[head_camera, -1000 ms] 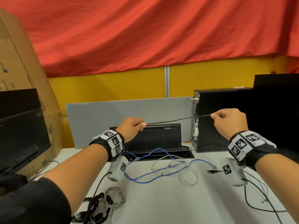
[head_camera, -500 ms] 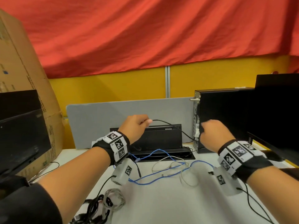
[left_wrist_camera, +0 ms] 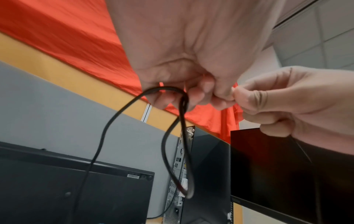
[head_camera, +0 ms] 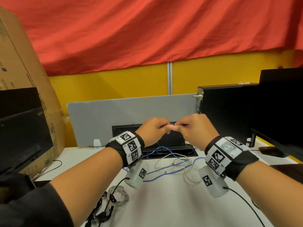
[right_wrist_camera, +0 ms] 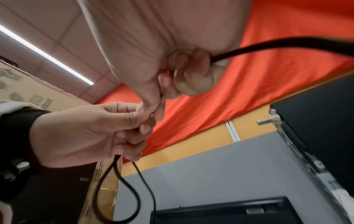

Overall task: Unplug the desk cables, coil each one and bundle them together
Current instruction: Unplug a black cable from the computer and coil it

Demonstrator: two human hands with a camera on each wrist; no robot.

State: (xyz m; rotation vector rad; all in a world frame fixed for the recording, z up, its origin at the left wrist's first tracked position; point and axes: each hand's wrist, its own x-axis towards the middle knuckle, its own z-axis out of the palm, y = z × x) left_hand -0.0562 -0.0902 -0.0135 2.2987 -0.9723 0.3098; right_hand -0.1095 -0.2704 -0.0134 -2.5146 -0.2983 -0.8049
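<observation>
Both hands are raised above the desk with their fingertips meeting. My left hand (head_camera: 157,128) (left_wrist_camera: 191,94) grips a thin black cable (left_wrist_camera: 172,136), and a loop of it hangs down from its fingers (right_wrist_camera: 118,189). My right hand (head_camera: 191,126) (right_wrist_camera: 184,78) pinches the same black cable (right_wrist_camera: 268,47) against the left hand's thumb. A blue cable (head_camera: 164,172) and a white cable (head_camera: 185,167) lie loose on the white desk (head_camera: 164,207). Several coiled cables (head_camera: 113,199) lie in a heap at the near left.
A grey divider panel (head_camera: 114,115) stands behind an open black cable box (head_camera: 164,145). A black computer tower (head_camera: 226,112) and a monitor (head_camera: 282,104) stand on the right, another monitor (head_camera: 21,133) and a cardboard box (head_camera: 21,66) on the left. A mouse (head_camera: 272,151) sits far right.
The hands were apart with the black cable stretched between them. My right hand has swung left to meet the left, and the cable now hangs as a loop from the left hand.
</observation>
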